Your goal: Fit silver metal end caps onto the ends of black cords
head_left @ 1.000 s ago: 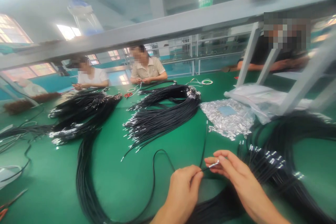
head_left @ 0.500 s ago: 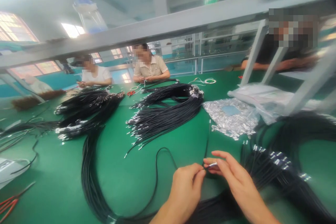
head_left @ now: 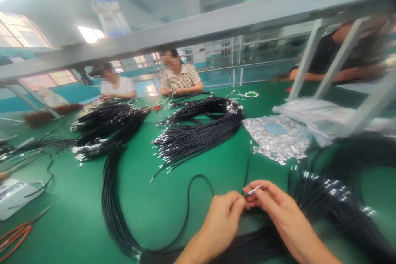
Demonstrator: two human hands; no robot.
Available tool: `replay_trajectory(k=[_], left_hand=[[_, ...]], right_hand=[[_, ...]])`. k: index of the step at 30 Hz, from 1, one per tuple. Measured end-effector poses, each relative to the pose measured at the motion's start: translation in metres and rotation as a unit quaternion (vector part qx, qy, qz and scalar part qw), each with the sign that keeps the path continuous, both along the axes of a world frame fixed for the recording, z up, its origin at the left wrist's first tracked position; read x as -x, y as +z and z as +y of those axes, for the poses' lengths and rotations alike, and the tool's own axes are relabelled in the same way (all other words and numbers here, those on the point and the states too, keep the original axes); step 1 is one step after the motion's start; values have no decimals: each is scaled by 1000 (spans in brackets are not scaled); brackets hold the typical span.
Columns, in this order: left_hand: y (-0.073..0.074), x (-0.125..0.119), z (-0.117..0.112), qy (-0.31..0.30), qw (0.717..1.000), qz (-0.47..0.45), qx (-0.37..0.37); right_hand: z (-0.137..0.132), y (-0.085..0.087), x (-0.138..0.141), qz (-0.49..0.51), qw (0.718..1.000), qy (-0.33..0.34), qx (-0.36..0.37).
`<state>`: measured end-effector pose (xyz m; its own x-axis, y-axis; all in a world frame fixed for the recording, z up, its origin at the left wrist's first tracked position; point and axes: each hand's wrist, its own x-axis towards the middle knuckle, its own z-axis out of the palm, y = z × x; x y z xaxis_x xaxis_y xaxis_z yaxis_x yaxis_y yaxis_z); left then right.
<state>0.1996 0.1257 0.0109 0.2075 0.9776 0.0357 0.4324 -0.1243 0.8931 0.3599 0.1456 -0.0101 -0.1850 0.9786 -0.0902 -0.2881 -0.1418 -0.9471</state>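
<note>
A thin black cable [head_left: 189, 200] loops up from the green table and runs into my left hand [head_left: 223, 216], whose thumb and fingers are closed on it. Just right of it, my right hand [head_left: 275, 204] pinches a small silver metal terminal [head_left: 255, 190] between thumb and fingers, at the cable's end. Whether the terminal is fully seated on the cable cannot be made out. Behind the fingers a single black cable with a silver tip [head_left: 248, 163] points away from me. A thick bundle of black cables [head_left: 113, 206] curves round to the left and passes under my wrists.
A clear bag of silver terminals [head_left: 278, 140] lies ahead to the right. Tipped cable bundles [head_left: 198, 136] rest mid-table, with more at left and right. Red-handled scissors [head_left: 21, 231] and a white box [head_left: 15, 198] are at left. Several people sit opposite, beneath a metal shelf beam [head_left: 185, 29].
My right fingers have closed further round the terminal, which now tilts upward more. The whole view has shifted slightly, and the white box at left shows more.
</note>
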Motion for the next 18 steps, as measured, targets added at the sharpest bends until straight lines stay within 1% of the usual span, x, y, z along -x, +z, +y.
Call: replay_trajectory(k=[3,5,8,10,12,14,16,18], left_hand=[[2,-1,-1,-7,1000,-11,10],[3,-1,-1,-13,1000,-22,16],[2,-1,-3,-33,998,-55,20],[0,-2,-4,-37,997,-61,19],[-2,-2,-5,-32,998,-48,19],[-2,-3,-5,-30,999,-34,19],[0,-4,-5,-31,999,-22,6],[3,-5,-5,-23,999,-2,-30]], right_hand=[[0,2,-1,33,999,22,33],[0,3,0,30,998,43,36],[-1,1,1,-10,998,64,-7],[-2,1,0,-40,996,68,-33],[-1,3,-4,-71,995,53,-37],[0,7,-10,-91,995,24,-46],[1,11,-14,-100,992,-5,-82],[1,14,-15,-123,985,-26,-116]])
